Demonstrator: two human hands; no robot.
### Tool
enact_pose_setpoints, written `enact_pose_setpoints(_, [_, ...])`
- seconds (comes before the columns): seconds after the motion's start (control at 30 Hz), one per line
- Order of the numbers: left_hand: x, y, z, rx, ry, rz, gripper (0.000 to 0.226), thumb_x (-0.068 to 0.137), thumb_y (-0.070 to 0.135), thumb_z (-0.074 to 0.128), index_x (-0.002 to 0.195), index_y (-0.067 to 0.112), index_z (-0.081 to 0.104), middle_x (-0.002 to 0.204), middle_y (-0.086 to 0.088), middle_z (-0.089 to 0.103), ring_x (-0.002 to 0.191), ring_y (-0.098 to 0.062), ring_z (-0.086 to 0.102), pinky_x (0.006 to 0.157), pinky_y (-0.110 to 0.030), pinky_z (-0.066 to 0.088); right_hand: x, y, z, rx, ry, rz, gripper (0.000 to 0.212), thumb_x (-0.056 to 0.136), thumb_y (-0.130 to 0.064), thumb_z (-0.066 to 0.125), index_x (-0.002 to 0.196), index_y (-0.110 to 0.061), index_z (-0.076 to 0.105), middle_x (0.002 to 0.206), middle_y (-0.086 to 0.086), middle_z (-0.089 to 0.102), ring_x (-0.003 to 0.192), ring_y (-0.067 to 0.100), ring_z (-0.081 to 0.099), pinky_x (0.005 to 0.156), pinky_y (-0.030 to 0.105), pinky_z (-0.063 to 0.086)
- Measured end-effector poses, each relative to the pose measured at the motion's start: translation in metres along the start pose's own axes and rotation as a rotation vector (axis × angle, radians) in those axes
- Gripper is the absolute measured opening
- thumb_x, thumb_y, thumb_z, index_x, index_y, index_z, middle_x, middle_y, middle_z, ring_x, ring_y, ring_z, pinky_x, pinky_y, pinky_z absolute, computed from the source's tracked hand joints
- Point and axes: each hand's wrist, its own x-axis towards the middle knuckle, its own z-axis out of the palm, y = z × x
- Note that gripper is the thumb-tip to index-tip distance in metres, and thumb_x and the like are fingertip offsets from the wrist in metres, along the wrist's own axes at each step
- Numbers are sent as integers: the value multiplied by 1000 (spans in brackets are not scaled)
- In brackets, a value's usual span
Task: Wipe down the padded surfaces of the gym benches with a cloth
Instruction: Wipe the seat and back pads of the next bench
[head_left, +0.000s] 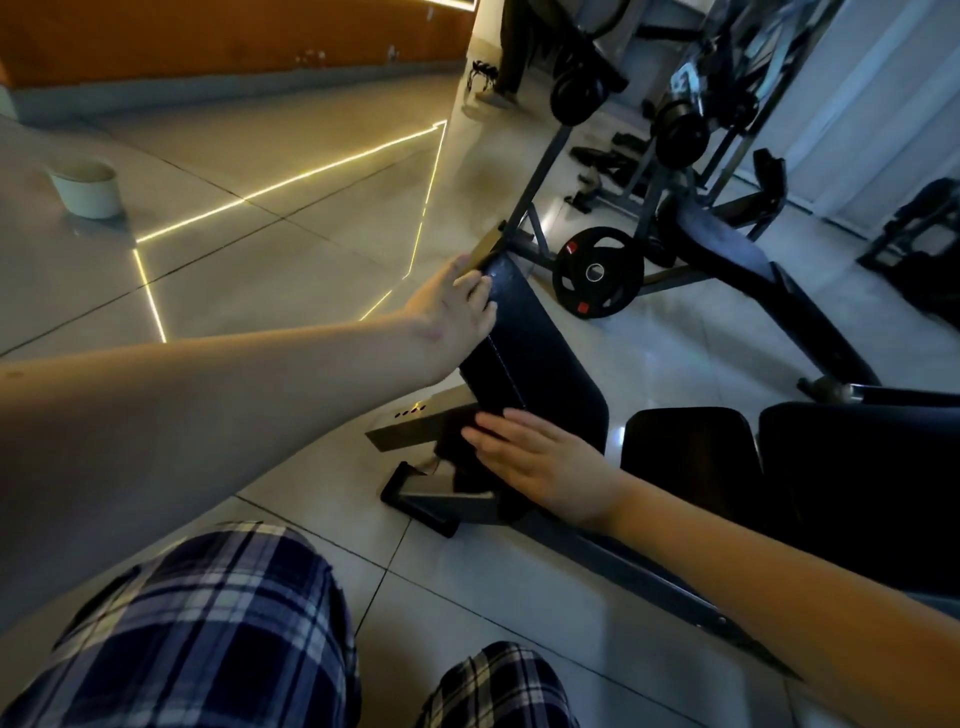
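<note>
— Fingers (501, 441) of our right hand (545, 470) lie straight and together, pressing the dark cloth (457, 449) at the near, lower end of the bench pad (535, 353).
— And our left hand (447, 306)?
— Curled over the pad's far top edge. The pad runs up and away from us, so our stroke likely goes that way.

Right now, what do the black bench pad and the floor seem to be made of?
The bench pad looks like black vinyl or faux leather: smooth, faintly shiny, with a stitched seam down its edge. The floor looks like glazed ceramic tile: grout lines and mirror-like reflections of the lights.
</note>
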Motion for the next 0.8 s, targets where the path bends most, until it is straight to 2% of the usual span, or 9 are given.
enact_pose_setpoints(0.07, [2, 4, -5, -53, -32, 0, 77, 97, 32, 53, 155, 9, 7, 161, -20, 5, 149, -32, 7, 119, -48, 3, 24, 15, -6, -26, 43, 79, 48, 80, -8, 63, 128, -11, 60, 144, 9, 48, 138, 28, 38, 116, 42, 22])
enact_pose_setpoints(0.13, [6, 4, -7, -65, -8, -13, 70, 100, 29, 48, 154, 8, 10, 160, -22, 7, 148, -34, 10, 120, -48, 8, 28, 19, 1, -14, -4, 147, 55, 78, -7, 70, 131, -11, 58, 146, 9, 46, 139, 27, 36, 115, 42, 20])
enact_pose_setpoints(0.27, [12, 7, -2, -47, 2, -22, 62, 101, 23, 46, 152, 6, 14, 159, -26, 10, 147, -39, 14, 120, -49, 11, -5, 4, 24, 8, -61, 103, 56, 70, -9, 78, 124, -13, 64, 141, 5, 52, 136, 23, 41, 114, 41, 24])
enact_pose_setpoints(0.43, [15, 2, -3, -60, -5, 2, 67, 98, 22, 51, 151, 7, 14, 159, -27, 8, 147, -40, 11, 120, -49, 9, -62, -20, 44, -14, -298, 27, 65, 60, -19, 88, 121, -16, 65, 145, 2, 48, 140, 20, 35, 113, 43, 20])
enact_pose_setpoints(0.53, [19, 7, -6, -88, -45, 2, 70, 99, 22, 49, 153, 8, 8, 158, -29, 3, 147, -43, 7, 120, -49, 5, -44, -13, 24, 24, -190, 9, 58, 62, -14, 85, 117, -15, 67, 140, 4, 53, 136, 23, 42, 112, 43, 23])
enact_pose_setpoints(0.67, [23, 8, -10, -115, -56, -6, 74, 100, 25, 48, 155, 14, 0, 160, -26, -2, 148, -42, 1, 119, -48, 1, 13, 7, 2, 33, 3, 49, 52, 74, -6, 73, 124, -10, 62, 143, 9, 50, 137, 28, 39, 115, 43, 25])
enact_pose_setpoints(0.8, [19, 11, -11, -115, -49, -19, 79, 98, 28, 52, 156, 17, -1, 160, -24, -3, 148, -39, 1, 119, -47, 2, 19, 16, 7, -79, -78, 106, 53, 76, -10, 76, 127, -14, 61, 144, 5, 49, 139, 23, 38, 114, 40, 16])
